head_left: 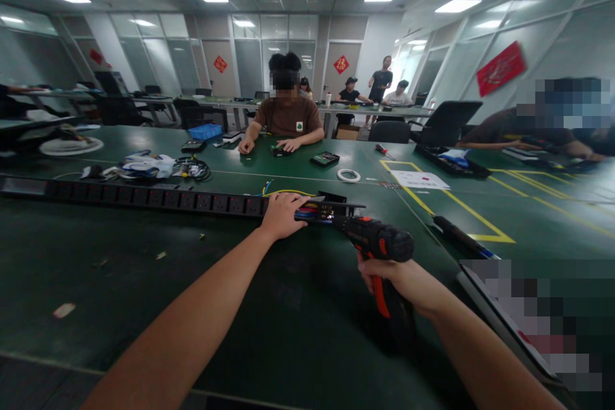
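Observation:
A long black power strip [224,202] with a row of sockets lies across the green table. My left hand [282,215] is closed over it near its right end, fingers on the top and far side. Just right of those fingers the strip's end is open, and coloured wires [307,212] show inside. My right hand [387,274] grips the handle of a black and orange cordless drill [377,237]. The drill points left, its nose at the strip's open end; whether the bit touches a screw is too small to tell.
Beyond the strip are a white tape roll [348,175], bagged parts [147,165], black cables [195,168] and a paper sheet [419,179]. A black tool [461,236] lies at right. Across the table a person in a brown shirt [288,118] handles a small device.

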The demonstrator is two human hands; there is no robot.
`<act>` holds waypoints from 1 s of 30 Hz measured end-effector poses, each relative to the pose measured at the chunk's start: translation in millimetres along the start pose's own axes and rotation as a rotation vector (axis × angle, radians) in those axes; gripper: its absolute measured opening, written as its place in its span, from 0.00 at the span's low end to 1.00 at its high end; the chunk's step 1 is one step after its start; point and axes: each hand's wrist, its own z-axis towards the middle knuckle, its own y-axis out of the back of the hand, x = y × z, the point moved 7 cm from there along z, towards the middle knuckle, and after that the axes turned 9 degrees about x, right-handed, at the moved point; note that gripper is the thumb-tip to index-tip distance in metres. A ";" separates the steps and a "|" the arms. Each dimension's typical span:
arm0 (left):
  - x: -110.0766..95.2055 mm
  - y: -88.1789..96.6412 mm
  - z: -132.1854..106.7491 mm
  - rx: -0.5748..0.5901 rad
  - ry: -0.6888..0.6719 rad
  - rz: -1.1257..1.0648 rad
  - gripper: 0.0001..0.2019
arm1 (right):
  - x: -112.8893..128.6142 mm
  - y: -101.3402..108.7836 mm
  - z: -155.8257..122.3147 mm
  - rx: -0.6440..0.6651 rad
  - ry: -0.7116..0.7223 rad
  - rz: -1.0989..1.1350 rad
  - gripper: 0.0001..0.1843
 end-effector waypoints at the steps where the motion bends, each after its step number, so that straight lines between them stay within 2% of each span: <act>1: -0.3 0.2 0.0 -0.001 -0.001 0.001 0.34 | 0.3 -0.1 0.0 0.003 0.003 0.004 0.10; 30: 0.4 0.1 -0.5 -0.008 -0.008 0.002 0.34 | -1.7 0.1 0.4 0.014 -0.010 -0.011 0.09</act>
